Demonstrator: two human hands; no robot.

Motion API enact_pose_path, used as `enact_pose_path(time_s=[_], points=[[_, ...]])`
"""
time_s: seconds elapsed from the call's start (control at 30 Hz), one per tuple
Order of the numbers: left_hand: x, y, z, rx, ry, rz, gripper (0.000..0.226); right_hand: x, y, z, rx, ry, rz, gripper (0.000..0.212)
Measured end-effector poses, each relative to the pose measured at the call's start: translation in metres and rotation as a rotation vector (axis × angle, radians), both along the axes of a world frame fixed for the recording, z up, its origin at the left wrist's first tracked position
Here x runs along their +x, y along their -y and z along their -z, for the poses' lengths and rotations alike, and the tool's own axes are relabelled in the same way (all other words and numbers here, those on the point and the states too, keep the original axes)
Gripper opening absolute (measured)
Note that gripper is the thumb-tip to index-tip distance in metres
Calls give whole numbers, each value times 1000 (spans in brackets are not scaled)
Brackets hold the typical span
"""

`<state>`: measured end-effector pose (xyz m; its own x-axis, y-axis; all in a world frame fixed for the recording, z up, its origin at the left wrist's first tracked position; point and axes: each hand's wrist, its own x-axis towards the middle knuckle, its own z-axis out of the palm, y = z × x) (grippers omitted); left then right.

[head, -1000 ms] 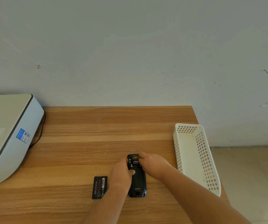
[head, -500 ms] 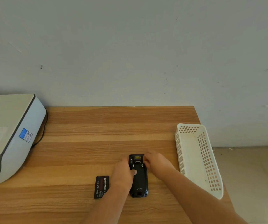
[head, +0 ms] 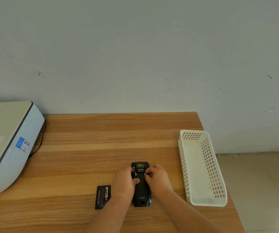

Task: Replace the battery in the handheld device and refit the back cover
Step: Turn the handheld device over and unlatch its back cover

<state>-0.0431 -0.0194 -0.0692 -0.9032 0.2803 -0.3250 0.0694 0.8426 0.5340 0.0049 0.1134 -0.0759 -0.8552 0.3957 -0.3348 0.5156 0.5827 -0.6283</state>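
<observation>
A black handheld device (head: 141, 192) lies face down on the wooden table (head: 85, 148), its back cover in place and its scanner window pointing away from me. My left hand (head: 124, 182) grips its left side, thumb pressed on the back cover. My right hand (head: 157, 177) holds the right side, fingertips at the small latches near the top. A loose black battery (head: 102, 196) with a label lies flat on the table just left of my left wrist.
A white perforated plastic basket (head: 202, 167) stands at the table's right edge, with the floor beyond it. A white and grey printer (head: 6, 145) with a black cable occupies the left side. A wall closes off the table's far edge.
My right hand has drawn in from the device's top right corner onto the latch area. The left hand stays on the left side, thumb on the cover.
</observation>
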Motion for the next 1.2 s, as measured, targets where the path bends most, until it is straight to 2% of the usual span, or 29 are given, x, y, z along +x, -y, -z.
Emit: enact_pose_path(time_s=[0.3, 0.4, 0.53, 0.7, 1.0, 1.2], points=[[0, 13, -6, -13, -49, 114, 37, 8, 4, -10, 8, 15, -50, 34], [5, 29, -5, -52, -53, 220, 51, 12, 13, -12, 53, -4, -124, 37], [15, 45, -9, -213, -43, 363, 72, 9, 25, -18, 132, 41, -147, 47], [25, 46, -16, -303, -91, 458, 76, 5, 31, -22, 209, 97, -153, 50], [32, 48, -11, -371, -88, 424, 80, -1, 36, -20, 224, 148, -167, 57], [36, 49, -11, -425, -110, 419, 84, 1, 38, -26, 196, 133, -115, 52]])
